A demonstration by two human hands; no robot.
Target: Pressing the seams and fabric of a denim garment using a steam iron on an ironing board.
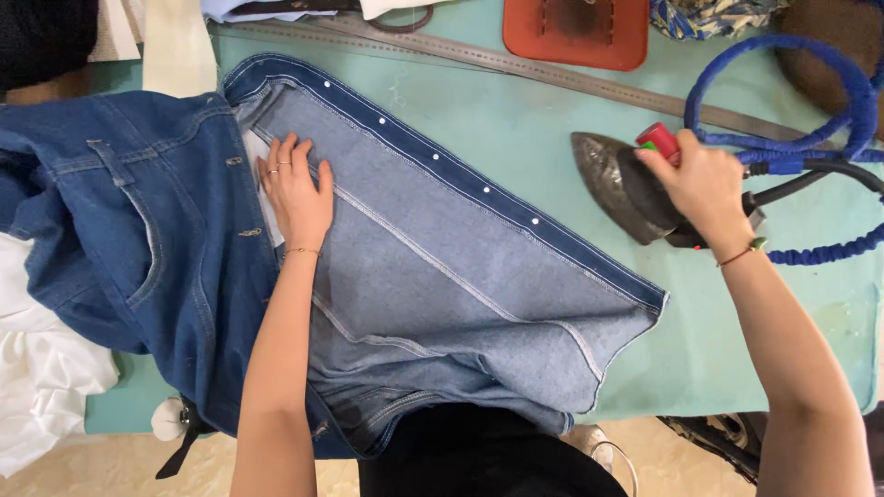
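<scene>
Grip: left hand [296, 189] flat and unclenched, palm down on the denim garment [442, 276], grasping nothing; right hand [704, 184] clenched around the handle of the iron [622, 184].
White cloth [41, 387]: bunched at far left, partly under the garment's dark blue outer side.
Denim garment: spread across the green ironing table [516, 129], paler inside facing up, row of metal snaps [433, 156] along the upper edge.
Left hand: fingers spread, near the waistband, rings and a thin bracelet visible.
Metal ruler [552, 74]: lying diagonally above the garment.
Orange pad [575, 32]: at the top edge.
Iron: on the table, just right of the garment, tip pointing left.
Blue hose [829, 138]: coiled at far right behind the iron.
</scene>
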